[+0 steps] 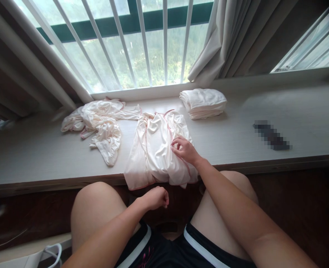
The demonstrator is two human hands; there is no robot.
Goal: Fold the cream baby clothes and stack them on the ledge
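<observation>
A cream garment (pixel 159 132) with pink piping is spread at the middle of the desk (pixel 36 154), its lower edge draped over the front rim. The right hand (pixel 184 149) is held over the garment's right half, thumb and forefinger bent toward each other beside the piping; whether any cloth is pinched between them cannot be told. The left hand (pixel 156 197) is held just below the draped hem, apart from it, with its fingers loosely curled inward; whether anything is enclosed there cannot be told. To the left, a crumpled cream garment (pixel 103 111), also trimmed in pink, is heaped, one sleeve stretched toward the middle piece. Behind and to the right, a folded white stack (pixel 203 103) is set near the barred window (pixel 153 41). Farther right, a dark object (pixel 272 136) is obscured by pixelation
</observation>
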